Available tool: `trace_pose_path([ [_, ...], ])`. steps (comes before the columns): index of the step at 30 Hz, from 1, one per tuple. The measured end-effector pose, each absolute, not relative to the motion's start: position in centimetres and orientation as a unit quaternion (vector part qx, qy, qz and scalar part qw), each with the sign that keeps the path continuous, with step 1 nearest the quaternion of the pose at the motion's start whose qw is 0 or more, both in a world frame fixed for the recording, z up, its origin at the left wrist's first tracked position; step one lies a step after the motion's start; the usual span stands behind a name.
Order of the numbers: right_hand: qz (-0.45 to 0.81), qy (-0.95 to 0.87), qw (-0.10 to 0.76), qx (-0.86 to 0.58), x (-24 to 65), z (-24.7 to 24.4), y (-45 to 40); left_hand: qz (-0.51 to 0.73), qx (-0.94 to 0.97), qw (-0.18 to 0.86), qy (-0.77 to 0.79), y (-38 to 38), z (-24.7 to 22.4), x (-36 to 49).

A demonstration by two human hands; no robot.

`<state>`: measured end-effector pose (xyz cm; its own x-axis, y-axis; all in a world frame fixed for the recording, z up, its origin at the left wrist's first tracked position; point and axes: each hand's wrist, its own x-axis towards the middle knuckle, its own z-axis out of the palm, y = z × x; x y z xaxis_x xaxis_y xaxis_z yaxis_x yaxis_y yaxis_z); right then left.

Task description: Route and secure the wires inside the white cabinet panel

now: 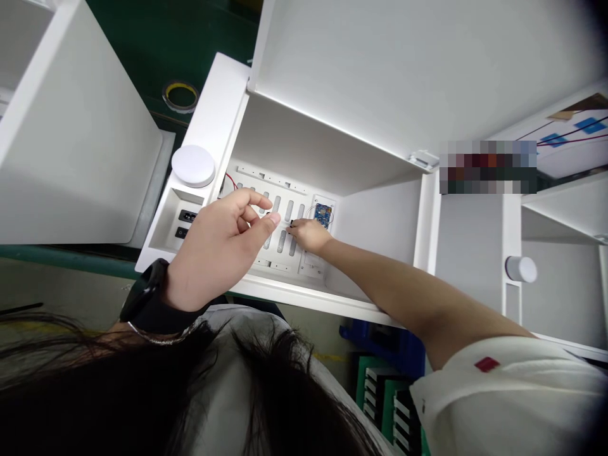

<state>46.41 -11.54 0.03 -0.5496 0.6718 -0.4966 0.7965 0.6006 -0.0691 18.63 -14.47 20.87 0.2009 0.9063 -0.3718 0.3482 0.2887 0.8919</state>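
My left hand [223, 247], with a black watch [145, 297] on its wrist, is held with curled fingers over a white slotted panel [278, 190] inside a white cabinet [332, 145]. Its thumb and fingers are apart and hold nothing I can see. My right hand [308, 234] reaches in from the right, its fingertips pinching a small black connector [291, 223] on the panel. A blue circuit board [323, 214] with a thin wire loop sits just beyond those fingertips. My left hand hides the panel's lower left.
A red wire [231, 180] emerges at the panel's upper left. The cabinet's left ledge holds a round white disc [192, 166], a black power socket [187, 215] and a switch [181, 232]. An open white door [80, 126] stands left. A tape roll [180, 96] lies on the green surface behind.
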Motion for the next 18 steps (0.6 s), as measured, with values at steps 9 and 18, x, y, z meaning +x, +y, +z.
trace_pose_path([
  [9,-0.153,0.863,0.233,0.421,45.80,0.46,-11.44,0.249,0.550,0.546,0.582,-14.50,20.74,18.70],
  [18,-0.186,0.857,0.184,0.443,46.55,-0.15,-11.41,0.248,0.543,0.554,0.580,-14.46,20.96,18.57],
])
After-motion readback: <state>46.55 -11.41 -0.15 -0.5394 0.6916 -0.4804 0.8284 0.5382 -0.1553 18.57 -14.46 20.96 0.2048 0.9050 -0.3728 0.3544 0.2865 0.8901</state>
